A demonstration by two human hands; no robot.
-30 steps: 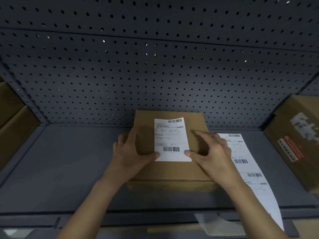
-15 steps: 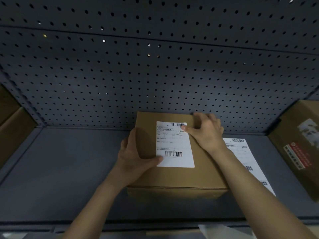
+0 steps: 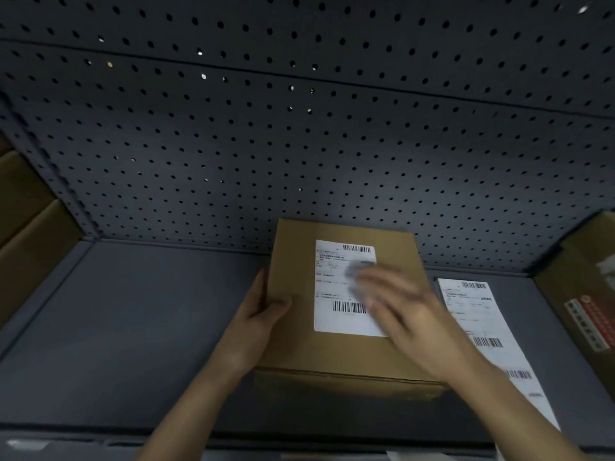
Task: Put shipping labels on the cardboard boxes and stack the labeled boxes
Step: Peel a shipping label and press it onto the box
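A brown cardboard box point(image 3: 293, 347) lies flat on the dark shelf point(image 3: 133, 327), against the pegboard back. A white shipping label point(image 3: 332, 287) with barcodes is on its top face. My left hand point(image 3: 259, 321) holds the box's left edge, thumb on top. My right hand point(image 3: 399, 311) is blurred with motion and lies flat over the label's right half, fingers stretched out. A strip of further white labels point(image 3: 479, 327) lies on the shelf to the right of the box, partly under my right forearm.
A perforated dark pegboard wall point(image 3: 299, 144) rises behind the shelf. Brown cartons point(image 3: 30, 234) stand at the left edge. A carton with a red and white sticker point(image 3: 585, 314) stands at the right. The shelf's front lip point(image 3: 100, 440) runs along the bottom.
My right hand has come back from the label's top right corner and sweeps down across the label. My left thumb has slid from the label's lower left corner to the box's left edge.
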